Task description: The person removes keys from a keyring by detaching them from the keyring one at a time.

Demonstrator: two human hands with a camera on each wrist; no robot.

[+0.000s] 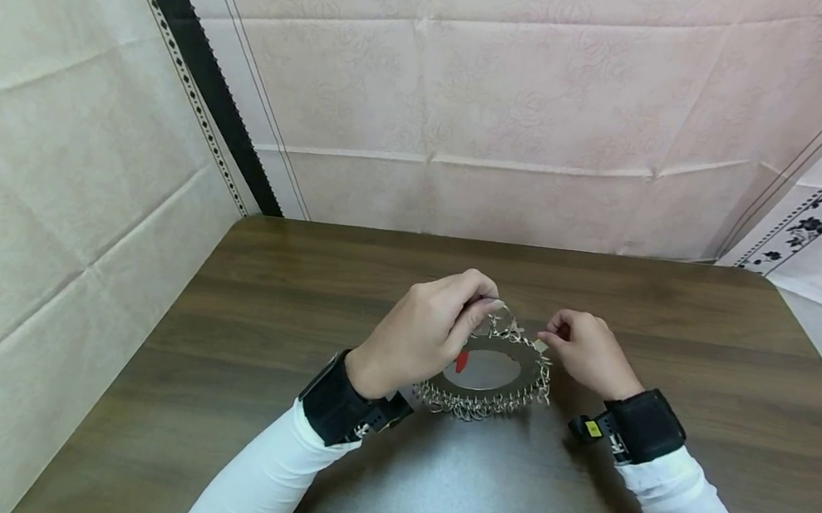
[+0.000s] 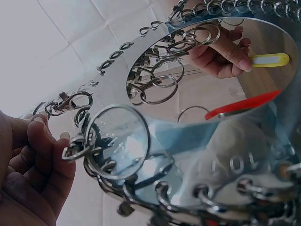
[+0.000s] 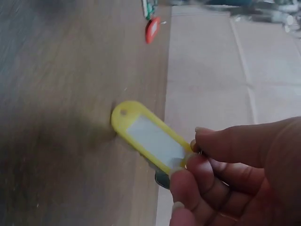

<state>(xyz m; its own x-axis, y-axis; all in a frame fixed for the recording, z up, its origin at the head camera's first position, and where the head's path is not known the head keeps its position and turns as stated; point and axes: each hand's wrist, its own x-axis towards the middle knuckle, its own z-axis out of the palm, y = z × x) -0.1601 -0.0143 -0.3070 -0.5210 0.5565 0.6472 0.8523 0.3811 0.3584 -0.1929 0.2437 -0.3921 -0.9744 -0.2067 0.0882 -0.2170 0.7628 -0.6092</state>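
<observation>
A flat metal key-holder plate (image 1: 531,366) with an oval opening has small metal rings all round its edge. My left hand (image 1: 434,326) holds it up by its top end; in the left wrist view, the fingers (image 2: 40,136) pinch the chain and clasp (image 2: 63,103) there. Embossed numbers show on the plate (image 2: 216,162). A red key tag (image 1: 461,360) hangs at the plate's left side. To the right of the plate, my right hand (image 1: 592,355) pinches one end of a yellow key tag (image 3: 153,141) with a white label, its holed end pointing away from the fingers.
Beneath both hands spreads a brown wooden table (image 1: 252,407). A pale cloth (image 1: 546,120) hangs behind its far edge, with another cloth (image 1: 47,210) along the left. Black straps (image 1: 644,427) with small cameras wrap both wrists.
</observation>
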